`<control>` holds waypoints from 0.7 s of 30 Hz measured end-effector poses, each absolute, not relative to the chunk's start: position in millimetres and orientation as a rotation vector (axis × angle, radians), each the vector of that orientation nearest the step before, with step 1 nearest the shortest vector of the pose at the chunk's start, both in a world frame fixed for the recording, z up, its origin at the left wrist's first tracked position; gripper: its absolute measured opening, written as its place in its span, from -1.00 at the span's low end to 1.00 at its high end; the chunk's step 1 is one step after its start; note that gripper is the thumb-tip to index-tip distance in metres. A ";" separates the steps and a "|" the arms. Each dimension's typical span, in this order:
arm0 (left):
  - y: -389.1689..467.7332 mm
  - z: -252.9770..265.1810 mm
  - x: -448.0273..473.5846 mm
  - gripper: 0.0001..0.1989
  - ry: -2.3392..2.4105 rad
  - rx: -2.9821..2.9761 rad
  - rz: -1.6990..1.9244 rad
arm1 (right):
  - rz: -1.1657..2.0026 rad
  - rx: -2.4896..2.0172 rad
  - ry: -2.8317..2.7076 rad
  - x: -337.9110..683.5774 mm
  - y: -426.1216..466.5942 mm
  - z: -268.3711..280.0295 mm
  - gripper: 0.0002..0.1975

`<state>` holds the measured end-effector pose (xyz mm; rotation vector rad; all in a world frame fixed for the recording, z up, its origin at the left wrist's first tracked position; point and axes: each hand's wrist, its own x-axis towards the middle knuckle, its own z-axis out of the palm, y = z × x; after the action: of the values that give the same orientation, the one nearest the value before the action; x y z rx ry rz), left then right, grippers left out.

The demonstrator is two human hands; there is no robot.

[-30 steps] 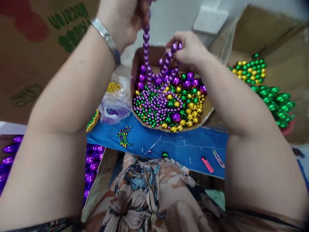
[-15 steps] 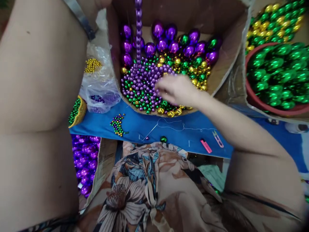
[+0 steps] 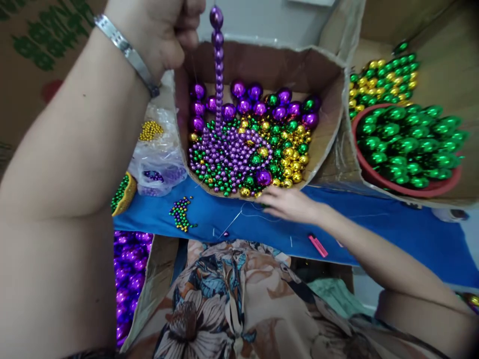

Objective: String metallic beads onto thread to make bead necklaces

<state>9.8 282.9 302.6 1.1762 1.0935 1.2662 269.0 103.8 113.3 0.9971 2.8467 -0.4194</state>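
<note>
My left hand, wearing a silver bracelet, is raised at the top, its fingers curled and partly cut off by the frame. Beside it hangs a strand of purple beads, large at the top and smaller lower down, reaching into the cardboard box. Where the strand is gripped lies out of view. My right hand is just over the box's front edge, fingers bent together. A bit of green, apparently a bead, shows at its fingertips. Loose purple, green and gold beads fill the box floor.
On the blue cloth lie a needle with thread, a small bead pile and a pink tool. A red tub of green beads stands right. Left are a plastic bag and a yellow bead basket.
The view has tilted up, bringing my left hand into sight. My right hand has moved from the box's beads to its front edge. The green bead on the cloth has left its place.
</note>
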 end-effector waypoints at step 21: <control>244.2 341.3 18.6 -0.75 0.968 1.551 1.339 | -0.868 1.420 3.658 153.9 273.4 246.7 -0.43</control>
<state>18.6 244.2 341.3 1.5512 0.9684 1.3385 153.9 273.4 246.7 1.4198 3.6578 -0.8679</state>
